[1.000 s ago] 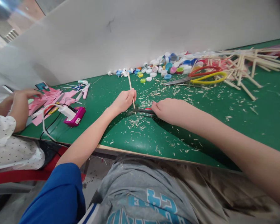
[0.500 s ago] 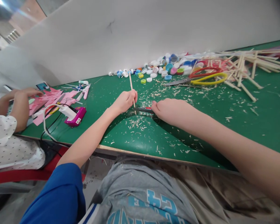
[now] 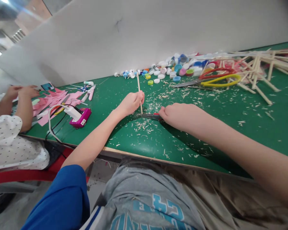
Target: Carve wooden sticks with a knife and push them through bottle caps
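Between its fingers, my left hand (image 3: 133, 101) pinches a thin pale wooden stick (image 3: 138, 83) that stands steeply, its upper end towards the wall. My right hand (image 3: 176, 115) is wrapped round a dark-bladed knife (image 3: 150, 116) with a bit of red near the grip; most of the handle is hidden in the fist. The blade lies almost level just below my left hand and meets the stick's lower end. Pale wood shavings (image 3: 145, 125) are scattered on the green tabletop (image 3: 132, 145) around and under both hands.
Bottle caps (image 3: 161, 76) in many colours lie along the wall. Scissors (image 3: 207, 82) with red and yellow handles rest beside a pile of wooden sticks (image 3: 261, 75). Leftwards are a magenta power adapter (image 3: 80, 118) with cables, pink paper (image 3: 50, 100) and another person's hands (image 3: 26, 92).
The blade, which crossed the stick a little above its lower end, is now at that end. The whole view has shifted slightly. Both hands keep their hold.
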The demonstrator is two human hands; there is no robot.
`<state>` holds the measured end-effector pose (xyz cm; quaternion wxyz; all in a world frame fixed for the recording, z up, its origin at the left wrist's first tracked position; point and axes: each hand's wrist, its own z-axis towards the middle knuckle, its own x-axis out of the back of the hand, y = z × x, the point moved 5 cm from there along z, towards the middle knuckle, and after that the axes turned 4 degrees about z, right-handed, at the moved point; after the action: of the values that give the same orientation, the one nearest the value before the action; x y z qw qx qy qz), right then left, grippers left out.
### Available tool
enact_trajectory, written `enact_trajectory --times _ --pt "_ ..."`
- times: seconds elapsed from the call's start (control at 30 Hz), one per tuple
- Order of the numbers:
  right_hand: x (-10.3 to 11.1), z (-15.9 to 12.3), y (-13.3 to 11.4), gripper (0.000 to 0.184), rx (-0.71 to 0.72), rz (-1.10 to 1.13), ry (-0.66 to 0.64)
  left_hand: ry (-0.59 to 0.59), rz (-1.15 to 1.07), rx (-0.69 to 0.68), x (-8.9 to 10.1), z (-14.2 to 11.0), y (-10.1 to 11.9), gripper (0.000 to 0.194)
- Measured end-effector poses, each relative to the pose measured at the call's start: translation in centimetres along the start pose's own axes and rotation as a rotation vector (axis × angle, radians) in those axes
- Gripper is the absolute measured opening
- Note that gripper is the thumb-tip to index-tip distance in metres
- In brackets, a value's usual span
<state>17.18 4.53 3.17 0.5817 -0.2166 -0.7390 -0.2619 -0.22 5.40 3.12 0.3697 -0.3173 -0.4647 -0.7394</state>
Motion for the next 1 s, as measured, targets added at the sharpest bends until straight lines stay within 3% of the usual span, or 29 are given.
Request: enact_trajectory --times 0.2,0.4,0.83,1.0 --pt "-0.57 0.56 0.69 0.047 -0.018 -0.050 0.081 -0.004 0.022 0.020 0.07 0.06 0.08 0.054" --pt "-0.11 0.31 -0.05 0.052 -0.019 -0.105 0.084 0.003 0.067 0.041 0.10 0.07 0.21 0.053" --pt "-0.14 0.16 -0.23 0.045 0.023 -0.037 -0.025 0.012 0.098 0.025 0.02 0.15 0.31 0.051" --pt "-0.29 0.11 -0.20 0.050 0.024 -0.114 0.047 0.012 0.098 0.041 0.01 0.20 0.12 0.053"
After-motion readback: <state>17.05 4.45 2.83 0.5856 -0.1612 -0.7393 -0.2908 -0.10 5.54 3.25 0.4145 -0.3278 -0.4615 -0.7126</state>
